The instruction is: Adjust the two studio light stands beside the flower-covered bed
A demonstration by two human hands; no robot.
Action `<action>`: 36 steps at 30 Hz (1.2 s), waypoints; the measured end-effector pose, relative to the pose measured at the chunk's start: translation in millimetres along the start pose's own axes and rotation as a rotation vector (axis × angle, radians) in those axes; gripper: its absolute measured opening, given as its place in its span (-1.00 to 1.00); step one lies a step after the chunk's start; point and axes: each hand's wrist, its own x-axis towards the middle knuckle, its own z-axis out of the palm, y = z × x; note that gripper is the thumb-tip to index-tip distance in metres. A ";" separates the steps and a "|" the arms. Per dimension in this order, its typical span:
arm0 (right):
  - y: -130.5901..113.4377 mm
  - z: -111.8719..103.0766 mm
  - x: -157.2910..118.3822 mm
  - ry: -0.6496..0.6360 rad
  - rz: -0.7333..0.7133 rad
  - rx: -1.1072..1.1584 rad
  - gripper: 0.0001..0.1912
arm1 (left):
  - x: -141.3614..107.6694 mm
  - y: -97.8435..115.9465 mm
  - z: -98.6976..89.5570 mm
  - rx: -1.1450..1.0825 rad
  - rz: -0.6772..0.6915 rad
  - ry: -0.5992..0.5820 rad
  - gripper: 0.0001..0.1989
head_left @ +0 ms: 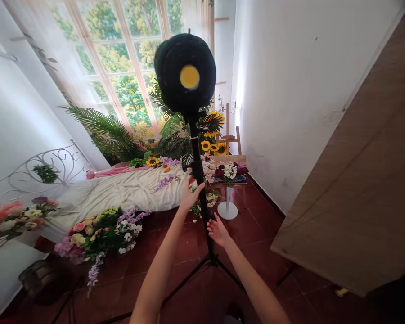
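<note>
A black studio light (185,72) with a yellow round centre tops a black stand (197,168) on tripod legs. My left hand (190,196) is at the upper part of the pole, thumb and fingers around it near a clamp knob (186,166). Lower down, my right hand (218,230) is beside the pole at a second knob (209,217), its fingers loosely curled and apart. Whether the right fingertips touch that knob is hard to tell.
Behind the stand is a bed with a white cover (128,191). Flowers (97,234) stand at the left. A round white base (227,210), an easel (228,135) and a large brown panel (354,180) are to the right.
</note>
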 end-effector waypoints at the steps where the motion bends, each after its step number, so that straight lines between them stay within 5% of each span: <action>1: -4.2 -0.4 1.6 -0.039 0.007 0.005 -0.58 | 10.9 7.9 9.7 -0.048 -0.006 -0.005 -0.53; 8: -15.6 -7.5 7.0 -0.259 -0.063 -0.033 -0.51 | 42.3 23.8 52.3 -0.264 -0.080 0.085 -0.64; 20: -21.5 -13.1 13.0 -0.321 -0.099 -0.009 -0.49 | 49.1 16.9 71.6 -0.252 -0.077 0.195 -0.71; 25: -36.9 -20.1 13.8 -0.084 -0.416 -0.609 -0.55 | 48.6 19.6 72.5 -0.249 -0.089 0.182 -0.74; 30: -58.7 -35.2 2.1 -0.001 -0.728 -1.213 -0.71 | 49.1 17.8 77.1 -0.262 -0.084 0.231 -0.78; 33: -56.8 -42.5 0.0 0.087 -0.591 -1.154 -0.58 | 46.9 15.0 79.6 -0.254 -0.102 0.247 -0.81; 36: -50.9 -41.9 4.7 0.052 -0.201 -0.895 -0.48 | 44.4 11.4 80.2 -0.259 -0.118 0.238 -0.81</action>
